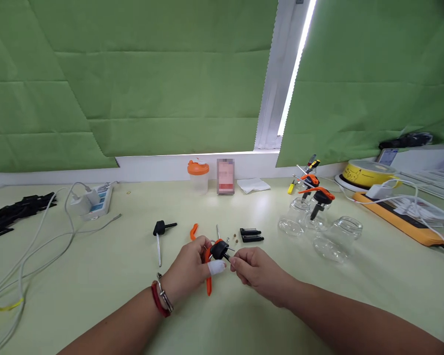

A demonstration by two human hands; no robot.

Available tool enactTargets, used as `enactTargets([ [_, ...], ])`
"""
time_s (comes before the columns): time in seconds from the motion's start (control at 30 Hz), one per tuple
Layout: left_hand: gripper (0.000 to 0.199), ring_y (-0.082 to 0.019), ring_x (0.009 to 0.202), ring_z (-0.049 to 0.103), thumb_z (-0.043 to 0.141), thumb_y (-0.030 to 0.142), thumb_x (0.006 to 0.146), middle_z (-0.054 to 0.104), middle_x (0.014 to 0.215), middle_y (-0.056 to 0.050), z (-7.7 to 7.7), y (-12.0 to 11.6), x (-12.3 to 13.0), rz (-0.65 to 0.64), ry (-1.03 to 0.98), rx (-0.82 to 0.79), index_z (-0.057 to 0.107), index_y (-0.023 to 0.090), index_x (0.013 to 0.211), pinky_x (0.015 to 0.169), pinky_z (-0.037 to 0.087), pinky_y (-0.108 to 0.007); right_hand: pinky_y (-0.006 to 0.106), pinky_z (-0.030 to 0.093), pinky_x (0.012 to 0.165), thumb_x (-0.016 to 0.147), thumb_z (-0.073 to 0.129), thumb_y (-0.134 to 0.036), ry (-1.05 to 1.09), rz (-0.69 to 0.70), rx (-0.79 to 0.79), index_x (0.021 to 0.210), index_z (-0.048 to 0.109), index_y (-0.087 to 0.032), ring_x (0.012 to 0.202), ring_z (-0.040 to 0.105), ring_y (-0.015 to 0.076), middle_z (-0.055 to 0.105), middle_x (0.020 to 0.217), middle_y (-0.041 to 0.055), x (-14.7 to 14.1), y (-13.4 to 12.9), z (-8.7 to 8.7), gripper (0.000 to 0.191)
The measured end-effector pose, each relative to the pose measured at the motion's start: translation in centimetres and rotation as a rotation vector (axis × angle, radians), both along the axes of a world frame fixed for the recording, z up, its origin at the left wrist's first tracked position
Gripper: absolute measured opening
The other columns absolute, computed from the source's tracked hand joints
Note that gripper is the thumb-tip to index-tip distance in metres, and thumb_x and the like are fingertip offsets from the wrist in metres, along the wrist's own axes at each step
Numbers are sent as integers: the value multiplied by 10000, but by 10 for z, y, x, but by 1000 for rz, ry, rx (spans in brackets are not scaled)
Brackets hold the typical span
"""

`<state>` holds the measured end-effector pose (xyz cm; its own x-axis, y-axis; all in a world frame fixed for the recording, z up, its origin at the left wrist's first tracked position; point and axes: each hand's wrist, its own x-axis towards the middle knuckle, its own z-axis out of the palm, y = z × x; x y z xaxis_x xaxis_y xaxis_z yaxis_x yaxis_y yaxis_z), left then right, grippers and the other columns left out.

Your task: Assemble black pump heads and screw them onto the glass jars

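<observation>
My left hand (194,268), with a white wrap on its thumb, is closed around an orange and black plastic part with metal rods (219,249). The fingertips of my right hand (257,271) pinch the thin black stem at that part's right end. Both hands are just above the table, close together. Behind my left fingers lies a curved orange lever (194,230). Beyond my hands are several tiny loose pieces (235,238), too small to make out. Beside them rest two black strips with coils (250,235). A black piece with a metal rod (160,236) lies to the left.
Clear jars (336,239) lie and stand at right; some hold orange and black parts (321,196). An orange-lidded cup (199,180), a phone (225,176) and a tissue (253,185) line the back. White cables (40,246) and a power strip (98,204) are at left.
</observation>
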<state>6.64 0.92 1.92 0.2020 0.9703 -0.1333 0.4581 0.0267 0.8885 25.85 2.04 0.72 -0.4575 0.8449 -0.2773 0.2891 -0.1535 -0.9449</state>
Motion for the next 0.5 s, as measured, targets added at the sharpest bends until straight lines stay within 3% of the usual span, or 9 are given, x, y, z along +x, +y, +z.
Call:
enactTargets([
  [0.17, 232, -71, 503, 435, 608, 364, 757, 459, 630, 74, 7, 5, -6, -6, -291, -168, 470, 188, 816, 491, 389, -249, 206, 240, 443, 827, 498, -432, 57, 1, 20, 716, 558, -173, 460, 314, 73, 452, 520, -46, -4, 4, -5, 288],
  [0.37, 225, -69, 552, 381, 586, 340, 776, 475, 721, 49, 5, 3, -7, -85, -261, -170, 572, 205, 956, 506, 336, -225, 190, 285, 434, 788, 560, -514, 119, 83, -65, 705, 534, -161, 442, 386, 58, 532, 579, -23, 6, 7, -10, 364],
  [0.5, 198, -59, 533, 284, 552, 331, 797, 441, 701, 62, 9, -1, -3, -231, -240, -189, 611, 224, 953, 559, 338, -233, 194, 284, 419, 817, 466, -601, 105, 91, -43, 687, 521, -160, 436, 389, 71, 485, 516, -29, 12, 13, -8, 463],
])
